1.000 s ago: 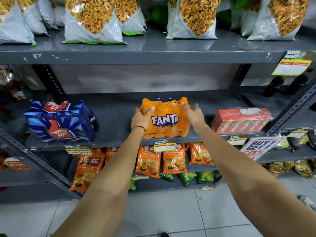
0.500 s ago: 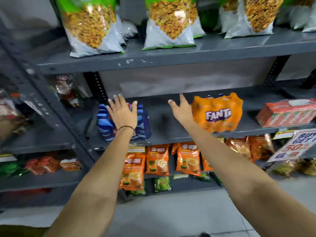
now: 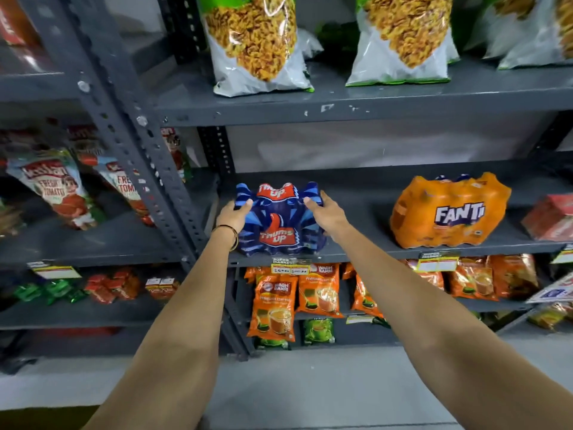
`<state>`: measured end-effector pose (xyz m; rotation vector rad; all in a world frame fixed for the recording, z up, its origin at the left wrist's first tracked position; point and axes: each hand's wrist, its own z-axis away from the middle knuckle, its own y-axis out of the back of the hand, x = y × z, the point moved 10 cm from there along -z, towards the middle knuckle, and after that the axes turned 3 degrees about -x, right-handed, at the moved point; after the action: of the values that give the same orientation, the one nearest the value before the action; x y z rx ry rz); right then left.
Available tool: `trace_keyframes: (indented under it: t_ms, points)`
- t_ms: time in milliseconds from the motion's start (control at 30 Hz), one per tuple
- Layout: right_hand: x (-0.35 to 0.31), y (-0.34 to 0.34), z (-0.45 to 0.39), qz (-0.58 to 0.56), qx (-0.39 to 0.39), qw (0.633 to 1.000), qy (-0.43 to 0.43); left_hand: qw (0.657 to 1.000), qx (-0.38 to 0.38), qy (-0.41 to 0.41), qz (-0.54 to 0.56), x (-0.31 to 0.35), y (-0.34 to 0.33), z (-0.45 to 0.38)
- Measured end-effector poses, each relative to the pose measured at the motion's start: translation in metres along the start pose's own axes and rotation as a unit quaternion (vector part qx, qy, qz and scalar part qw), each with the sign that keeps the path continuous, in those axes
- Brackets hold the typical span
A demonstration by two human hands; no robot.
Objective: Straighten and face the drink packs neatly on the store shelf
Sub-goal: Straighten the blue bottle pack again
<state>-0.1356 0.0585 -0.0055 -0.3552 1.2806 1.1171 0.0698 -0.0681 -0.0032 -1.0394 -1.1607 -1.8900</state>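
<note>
On the far left, a neighbouring shelf bay holds tomato ketchup pouches (image 3: 54, 189) leaning at an angle, with small red and green packets on the level below. A grey perforated upright (image 3: 130, 131) separates that bay from the one in front of the person.

On the middle shelf (image 3: 356, 249), the blue Thums Up pack (image 3: 277, 223) sits at the left end, close to the front edge, its red logo facing outward. The left hand (image 3: 234, 214), with a thin bracelet at the wrist, is closed around the pack's upper left corner, fingers curled over the wrap. The right hand (image 3: 325, 211) grips the upper right corner, thumb on the front face and fingers wrapped round the side. Both arms reach forward from the bottom of the view.

To the right, well apart from the blue pack, the orange Fanta pack (image 3: 448, 211) stands near the shelf's front edge with its label facing out, turned slightly. Further right, a red carton (image 3: 550, 217) is partly cut off by the frame.

Above, large snack bags (image 3: 254, 45) stand along the upper shelf. Below, orange tea packets (image 3: 274, 305) stand in a row, and yellow price tags (image 3: 290, 268) hang from the shelf's front edge.
</note>
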Motion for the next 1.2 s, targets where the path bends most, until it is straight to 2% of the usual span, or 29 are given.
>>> trace_keyframes:
  t_ms: [233,533,833,1200]
  points:
    - [0.000,0.012,-0.005,0.020,0.026,0.999,0.006,0.997,0.046,-0.018,-0.055,0.004,0.001,-0.002]
    - [0.006,0.026,-0.007,0.004,0.026,1.000,0.000,0.997,0.031,-0.045,-0.062,0.014,-0.016,0.006]
    - [0.005,0.025,-0.006,0.023,0.032,0.999,0.016,0.998,0.026,-0.033,-0.053,0.008,-0.014,0.005]
    - [0.001,0.025,-0.002,0.040,0.026,0.999,0.025,0.994,0.043,-0.031,-0.092,0.013,-0.014,0.008]
